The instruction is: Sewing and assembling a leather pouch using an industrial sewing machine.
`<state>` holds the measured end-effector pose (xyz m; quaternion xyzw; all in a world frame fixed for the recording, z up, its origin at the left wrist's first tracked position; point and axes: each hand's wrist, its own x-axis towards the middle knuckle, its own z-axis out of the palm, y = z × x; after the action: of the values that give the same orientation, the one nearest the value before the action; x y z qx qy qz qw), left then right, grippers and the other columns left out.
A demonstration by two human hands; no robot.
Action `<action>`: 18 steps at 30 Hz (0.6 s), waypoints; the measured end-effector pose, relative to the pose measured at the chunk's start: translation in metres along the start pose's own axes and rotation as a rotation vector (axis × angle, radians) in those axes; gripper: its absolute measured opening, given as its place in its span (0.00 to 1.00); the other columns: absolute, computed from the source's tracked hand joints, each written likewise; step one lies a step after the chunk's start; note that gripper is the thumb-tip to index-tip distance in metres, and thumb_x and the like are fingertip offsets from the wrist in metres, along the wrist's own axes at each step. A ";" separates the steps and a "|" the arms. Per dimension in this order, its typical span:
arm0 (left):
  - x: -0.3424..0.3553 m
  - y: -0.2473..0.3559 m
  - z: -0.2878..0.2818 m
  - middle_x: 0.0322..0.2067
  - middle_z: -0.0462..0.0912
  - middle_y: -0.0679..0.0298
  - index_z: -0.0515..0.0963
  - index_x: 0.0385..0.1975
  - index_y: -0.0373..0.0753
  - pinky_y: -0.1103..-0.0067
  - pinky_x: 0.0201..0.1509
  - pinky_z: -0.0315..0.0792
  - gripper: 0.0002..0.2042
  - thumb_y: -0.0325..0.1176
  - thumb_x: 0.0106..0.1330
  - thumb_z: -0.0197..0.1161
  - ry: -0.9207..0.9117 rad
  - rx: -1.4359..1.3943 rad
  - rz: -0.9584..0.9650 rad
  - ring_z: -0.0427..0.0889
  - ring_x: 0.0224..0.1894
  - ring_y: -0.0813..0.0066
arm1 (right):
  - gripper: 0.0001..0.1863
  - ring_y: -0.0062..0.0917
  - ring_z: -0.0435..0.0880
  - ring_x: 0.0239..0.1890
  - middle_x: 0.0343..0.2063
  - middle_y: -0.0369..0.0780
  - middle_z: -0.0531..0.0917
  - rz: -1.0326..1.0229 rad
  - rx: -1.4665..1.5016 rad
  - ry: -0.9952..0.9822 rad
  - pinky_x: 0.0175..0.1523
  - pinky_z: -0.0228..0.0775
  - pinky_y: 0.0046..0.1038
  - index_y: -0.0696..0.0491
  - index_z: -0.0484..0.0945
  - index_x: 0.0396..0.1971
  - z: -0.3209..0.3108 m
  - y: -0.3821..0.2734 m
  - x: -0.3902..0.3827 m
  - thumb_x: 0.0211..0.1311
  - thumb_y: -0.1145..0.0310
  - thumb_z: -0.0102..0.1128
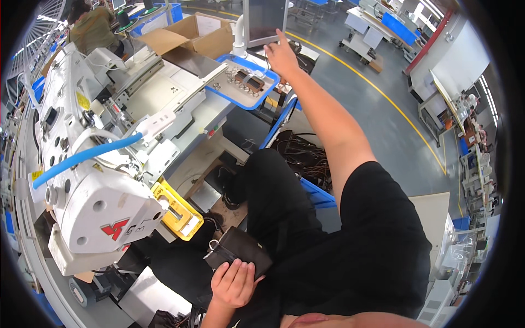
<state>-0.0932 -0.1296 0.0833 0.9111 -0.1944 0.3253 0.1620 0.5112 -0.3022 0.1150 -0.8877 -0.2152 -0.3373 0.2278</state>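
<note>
Down by my lap, my left hand (235,284) is closed on a dark brown leather-like pouch (243,249), its fingers lying over the near side. A metal ring shows at the pouch's upper left corner. My right arm reaches far forward, and my right hand (283,59) has its index finger stretched out to the lower edge of a grey-framed screen (266,22); it appears to hold nothing. Just left of that hand is a blue-rimmed tray (249,105) with small metal rings and a brown strapped bundle (249,80) in it.
A large white sewing machine (82,180) with a blue hose (87,158) fills the left side. A yellow frame (178,210) sits at its near end. An open cardboard box (197,35) stands behind the tray. Beside my leg, a blue bin (314,194) holds dark straps. Another person (95,27) sits far left.
</note>
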 end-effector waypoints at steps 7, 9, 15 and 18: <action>0.001 0.001 -0.002 0.46 0.84 0.62 0.87 0.44 0.38 0.64 0.63 0.73 0.15 0.41 0.63 0.72 -0.033 0.013 -0.014 0.85 0.52 0.63 | 0.17 0.45 0.80 0.59 0.70 0.49 0.68 0.052 -0.014 0.025 0.63 0.72 0.44 0.55 0.85 0.44 -0.002 -0.001 -0.012 0.71 0.58 0.57; 0.001 0.001 -0.002 0.46 0.84 0.62 0.87 0.44 0.38 0.64 0.63 0.73 0.15 0.41 0.63 0.72 -0.037 0.011 -0.013 0.85 0.52 0.63 | 0.17 0.45 0.80 0.58 0.70 0.47 0.68 0.062 -0.013 0.015 0.63 0.72 0.44 0.54 0.85 0.44 0.001 0.001 -0.012 0.71 0.57 0.57; 0.007 0.001 -0.001 0.44 0.85 0.59 0.87 0.43 0.35 0.62 0.61 0.73 0.17 0.40 0.59 0.73 -0.028 -0.004 -0.004 0.85 0.50 0.60 | 0.17 0.44 0.81 0.58 0.71 0.42 0.68 0.085 -0.060 -0.056 0.62 0.74 0.44 0.52 0.86 0.45 0.003 0.006 -0.005 0.72 0.56 0.54; 0.006 0.002 0.001 0.44 0.85 0.59 0.87 0.44 0.36 0.62 0.62 0.73 0.17 0.39 0.58 0.74 -0.017 -0.011 -0.005 0.85 0.50 0.60 | 0.18 0.42 0.81 0.58 0.72 0.41 0.67 0.064 -0.089 0.006 0.62 0.74 0.43 0.52 0.86 0.45 -0.001 0.005 -0.002 0.72 0.55 0.54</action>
<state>-0.0895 -0.1326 0.0869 0.9134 -0.1954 0.3160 0.1664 0.5119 -0.3074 0.1128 -0.9024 -0.1707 -0.3417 0.1993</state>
